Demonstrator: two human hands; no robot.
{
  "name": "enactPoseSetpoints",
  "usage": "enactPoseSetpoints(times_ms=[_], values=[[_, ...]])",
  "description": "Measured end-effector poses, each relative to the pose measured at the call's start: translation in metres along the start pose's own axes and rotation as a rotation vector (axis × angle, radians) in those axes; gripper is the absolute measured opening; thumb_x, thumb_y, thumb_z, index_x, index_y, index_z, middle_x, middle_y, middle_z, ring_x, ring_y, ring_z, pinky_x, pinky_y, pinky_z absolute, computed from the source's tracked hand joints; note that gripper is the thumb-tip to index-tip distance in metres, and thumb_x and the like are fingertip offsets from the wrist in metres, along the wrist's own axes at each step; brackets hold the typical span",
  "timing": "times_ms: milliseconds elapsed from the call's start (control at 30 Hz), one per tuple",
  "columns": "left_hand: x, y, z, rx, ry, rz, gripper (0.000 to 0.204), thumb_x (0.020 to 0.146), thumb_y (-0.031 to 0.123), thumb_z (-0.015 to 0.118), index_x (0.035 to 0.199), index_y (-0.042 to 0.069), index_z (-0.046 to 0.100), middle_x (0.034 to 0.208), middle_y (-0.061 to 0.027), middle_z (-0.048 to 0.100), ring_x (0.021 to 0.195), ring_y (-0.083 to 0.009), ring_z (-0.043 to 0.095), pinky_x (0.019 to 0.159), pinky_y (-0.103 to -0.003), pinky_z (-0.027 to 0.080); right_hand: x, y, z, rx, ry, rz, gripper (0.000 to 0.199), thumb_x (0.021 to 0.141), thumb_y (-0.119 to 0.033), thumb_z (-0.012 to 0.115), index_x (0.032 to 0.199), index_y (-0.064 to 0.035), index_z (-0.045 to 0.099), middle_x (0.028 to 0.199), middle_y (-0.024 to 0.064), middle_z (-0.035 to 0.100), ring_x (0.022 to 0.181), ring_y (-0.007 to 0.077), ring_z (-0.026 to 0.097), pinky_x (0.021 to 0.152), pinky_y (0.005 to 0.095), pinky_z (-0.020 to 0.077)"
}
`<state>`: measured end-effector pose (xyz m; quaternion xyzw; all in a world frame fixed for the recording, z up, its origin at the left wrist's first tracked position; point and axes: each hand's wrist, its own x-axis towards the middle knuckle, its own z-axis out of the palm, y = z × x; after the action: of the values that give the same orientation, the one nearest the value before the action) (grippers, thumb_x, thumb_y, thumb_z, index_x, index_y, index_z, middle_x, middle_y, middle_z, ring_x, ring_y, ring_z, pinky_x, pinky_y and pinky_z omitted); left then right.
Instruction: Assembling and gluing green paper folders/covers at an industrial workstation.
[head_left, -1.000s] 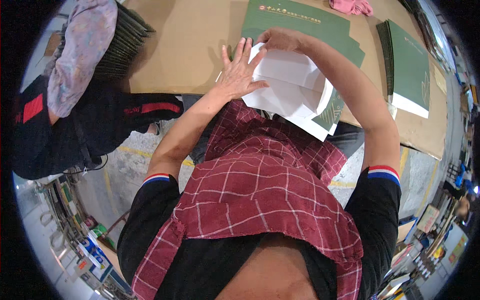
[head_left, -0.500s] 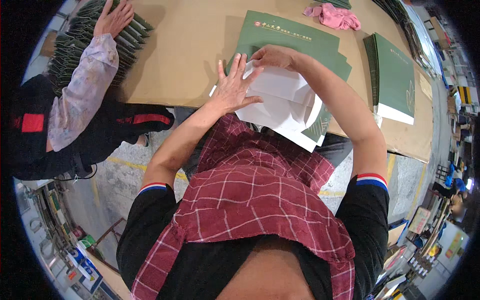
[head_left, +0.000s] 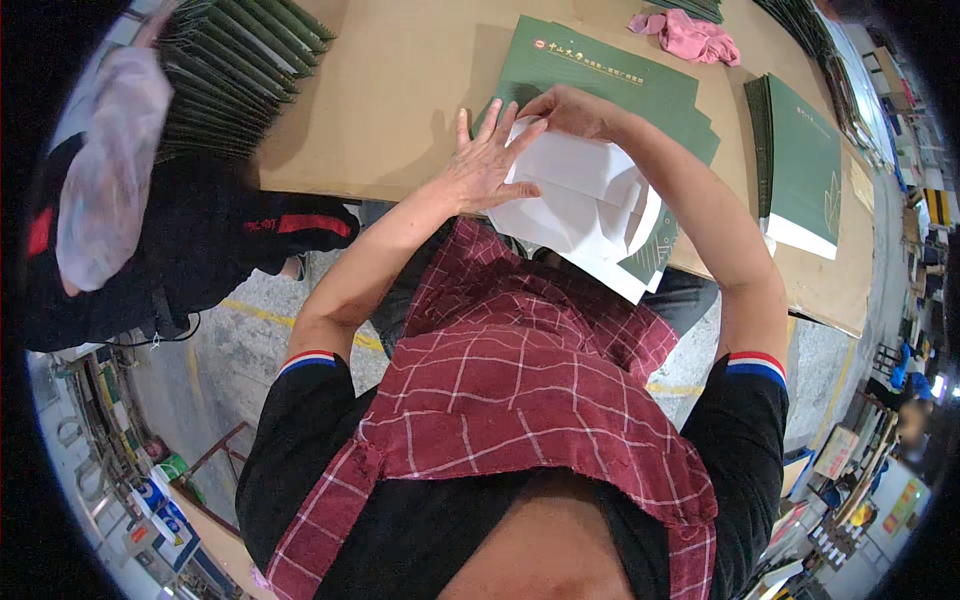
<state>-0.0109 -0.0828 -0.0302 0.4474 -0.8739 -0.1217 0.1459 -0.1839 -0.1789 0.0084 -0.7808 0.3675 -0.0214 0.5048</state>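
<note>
Because your right hand [head_left: 572,110] curls over the far edge of one white folded paper [head_left: 565,195], its fingertips are hidden; whether they pinch can't be told. The paper lies over green sheets [head_left: 610,75], too overlapped to count. Your left hand [head_left: 478,175], five fingers spread, rests unclenched against the paper's left side.

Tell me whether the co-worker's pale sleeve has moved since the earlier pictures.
Yes: judged against the table, the co-worker's pale sleeve has moved left, away from the fanned green stack; it is blurred now.
</note>
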Motion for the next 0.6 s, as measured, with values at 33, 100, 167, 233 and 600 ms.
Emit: enactPoseSetpoints(times_ms=[33, 100, 167, 233, 600], values=[[0.0, 0.0, -0.001, 0.007, 0.001, -0.005, 0.086, 0.069, 0.073, 0.035, 0.137, 0.025, 0.013, 0.138, -0.0227, 0.012, 0.128, -0.0415, 0.006, 0.094, -0.066, 0.002, 0.0, 0.0, 0.001, -0.003, 0.017, -0.028, 0.025, 0.075, -0.009, 0.057, 0.099, -0.0051, 0.062, 0.084, 0.0086, 0.064, 0.075, 0.0154, 0.054, 0.072, 0.0305, 0.043], [-0.001, 0.0, -0.003, -0.01, -0.008, -0.009, 0.085, 0.069, 0.073, 0.035, 0.137, 0.027, 0.012, 0.138, -0.0231, 0.011, 0.128, -0.0419, 0.005, 0.094, -0.066, 0.002, 0.0, -0.001, 0.0, -0.006, 0.031, -0.065, 0.025, 0.074, -0.01, 0.058, 0.099, -0.005, 0.062, 0.084, 0.0087, 0.064, 0.074, 0.0156, 0.054, 0.071, 0.0306, 0.0432], [0.001, -0.001, -0.002, -0.024, -0.012, -0.011, 0.084, 0.069, 0.074, 0.034, 0.137, 0.028, 0.012, 0.138, -0.0233, 0.011, 0.128, -0.0419, 0.005, 0.094, -0.066, 0.002, -0.001, -0.002, -0.001, -0.005, 0.017, -0.095, 0.026, 0.073, -0.009, 0.06, 0.098, -0.005, 0.062, 0.083, 0.0095, 0.064, 0.073, 0.0164, 0.055, 0.071, 0.0306, 0.0435], [0.003, -0.003, -0.001, -0.038, -0.014, -0.014, 0.084, 0.07, 0.074, 0.034, 0.137, 0.029, 0.011, 0.138, -0.0236, 0.011, 0.128, -0.0418, 0.005, 0.094, -0.066, 0.002, -0.003, -0.004, -0.003, -0.007, 0.009, -0.078, 0.026, 0.073, -0.01, 0.06, 0.098, -0.0052, 0.062, 0.083, 0.0099, 0.064, 0.073, 0.0166, 0.055, 0.071, 0.0307, 0.0436], [0.008, -0.007, -0.025, -0.508, 0.013, -0.101, 0.085, 0.075, 0.071, 0.03, 0.138, 0.02, 0.003, 0.142, -0.0148, 0.007, 0.131, -0.0356, 0.0, 0.1, -0.056, -0.004, -0.004, 0.001, -0.002, -0.047, 0.03, -0.109, 0.027, 0.075, -0.012, 0.056, 0.101, -0.0079, 0.061, 0.084, 0.0056, 0.064, 0.075, 0.014, 0.055, 0.072, 0.0288, 0.0437]])
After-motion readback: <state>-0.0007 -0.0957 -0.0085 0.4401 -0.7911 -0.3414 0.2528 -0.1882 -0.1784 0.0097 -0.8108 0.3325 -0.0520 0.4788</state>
